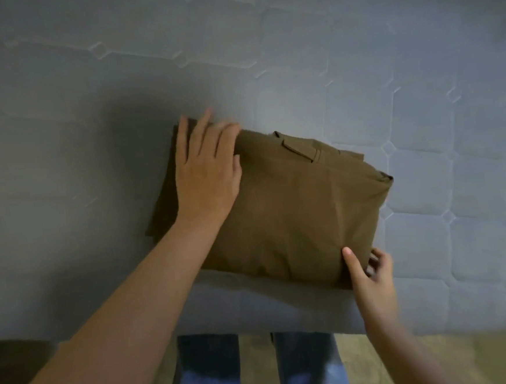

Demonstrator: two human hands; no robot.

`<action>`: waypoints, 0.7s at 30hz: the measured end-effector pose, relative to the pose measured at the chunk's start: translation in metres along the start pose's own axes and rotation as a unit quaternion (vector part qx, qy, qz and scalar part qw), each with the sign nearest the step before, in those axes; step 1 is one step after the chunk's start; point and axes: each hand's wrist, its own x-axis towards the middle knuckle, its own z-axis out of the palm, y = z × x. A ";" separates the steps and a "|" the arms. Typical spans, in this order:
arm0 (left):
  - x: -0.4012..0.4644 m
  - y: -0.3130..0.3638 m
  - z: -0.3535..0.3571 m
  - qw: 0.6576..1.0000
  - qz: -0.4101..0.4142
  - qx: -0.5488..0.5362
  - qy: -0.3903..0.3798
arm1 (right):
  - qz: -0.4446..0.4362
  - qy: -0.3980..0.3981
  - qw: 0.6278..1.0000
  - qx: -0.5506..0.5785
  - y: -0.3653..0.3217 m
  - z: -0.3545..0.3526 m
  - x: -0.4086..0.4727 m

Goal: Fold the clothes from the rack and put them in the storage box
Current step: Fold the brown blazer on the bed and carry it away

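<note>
A brown garment (289,207), folded into a thick rectangle with a belt loop showing on top, lies on the grey quilted mattress (356,62) near its front edge. My left hand (204,171) rests flat on the garment's left part, fingers straight and spread. My right hand (370,273) pinches the garment's near right corner, thumb on top and fingers curled under the edge. The rack and the storage box are not in view.
The mattress stretches far back and to both sides. Its front edge runs just below the garment. Below it are my legs in blue jeans (208,374) and a tan floor (440,356). A dark object (13,359) sits at the lower left.
</note>
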 end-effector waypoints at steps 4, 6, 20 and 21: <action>-0.061 0.020 0.011 0.993 0.060 -0.003 -0.103 | -0.303 0.117 0.927 -0.189 -0.020 0.018 -0.021; -0.087 0.020 0.025 0.982 0.069 0.032 -0.173 | -0.412 0.073 0.857 -0.300 -0.048 0.038 -0.019; -0.122 -0.051 -0.002 0.978 0.011 0.113 -0.172 | -0.454 0.026 0.750 -0.480 -0.029 -0.002 0.040; -0.124 -0.044 -0.003 0.978 0.059 0.099 -0.172 | -0.499 -0.018 0.740 -0.450 -0.029 0.002 0.022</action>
